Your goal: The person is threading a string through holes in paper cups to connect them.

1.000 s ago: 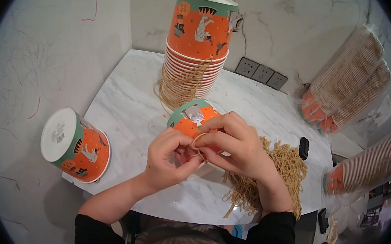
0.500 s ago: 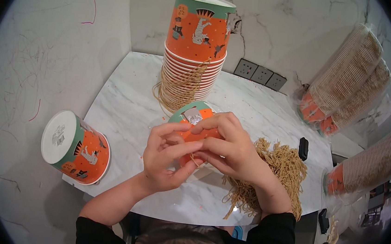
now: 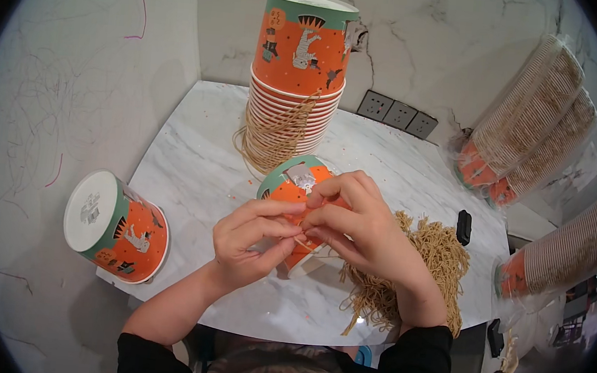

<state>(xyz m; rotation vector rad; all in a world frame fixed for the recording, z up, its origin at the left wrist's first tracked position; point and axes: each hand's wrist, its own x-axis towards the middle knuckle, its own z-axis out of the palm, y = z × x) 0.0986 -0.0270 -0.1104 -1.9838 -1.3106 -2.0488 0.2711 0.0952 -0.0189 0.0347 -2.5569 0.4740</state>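
Between my hands an orange paper bucket [image 3: 291,173] with a green base band lies tilted, a silvery torn patch on its side. My left hand [image 3: 247,242] is closed, its thumb and fingers pinching a thin tan cord [image 3: 305,245] against the bucket's side. From the right, my right hand [image 3: 360,224] closes its fingertips at the same spot, meeting the left ones. Whatever its fingertips grip is mostly hidden, though the cord runs out right beneath them. A heap of tan cords [image 3: 441,263] lies under and beside my right forearm.
Behind stands a tall upside-down stack of buckets [image 3: 303,48], looped cords [image 3: 271,138] hanging from it. Another bucket [image 3: 141,237] sits at the left table edge. Wrapped bucket stacks [image 3: 529,107] lean at right. A small black object [image 3: 463,227] and wall sockets [image 3: 398,115] are farther back.
My left hand has shifted slightly left and its fingers have drawn into a tighter pinch. More of the bucket's lower side and the cord now shows.
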